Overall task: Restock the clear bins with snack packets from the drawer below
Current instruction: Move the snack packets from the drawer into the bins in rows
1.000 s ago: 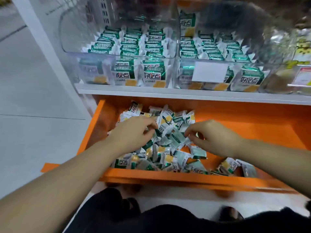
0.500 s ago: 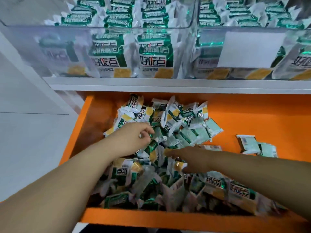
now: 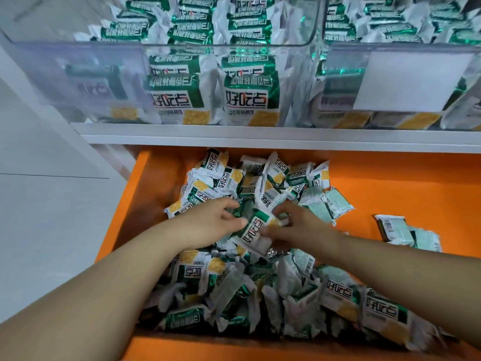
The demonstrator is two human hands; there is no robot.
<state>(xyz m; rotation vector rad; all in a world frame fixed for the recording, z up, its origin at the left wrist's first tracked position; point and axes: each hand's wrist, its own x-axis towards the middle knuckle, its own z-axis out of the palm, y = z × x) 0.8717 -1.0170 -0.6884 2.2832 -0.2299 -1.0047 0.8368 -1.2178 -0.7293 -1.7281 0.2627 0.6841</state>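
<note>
The left hand (image 3: 213, 222) and right hand (image 3: 302, 226) are pinching one snack packet (image 3: 256, 227) over the orange drawer (image 3: 390, 183) (pale floor (image 3: 52, 230) lying left); clear bins (image 3: 78, 74) are sitting on the white shelf (image 3: 234, 136).

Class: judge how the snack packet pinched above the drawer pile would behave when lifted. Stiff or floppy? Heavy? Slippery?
Probably light: the right hand holds the packet with a fingertip grip. Likely slippery, since its wrapper is glossy film. Its crimped ends look floppy, the middle probably firmer.
</note>
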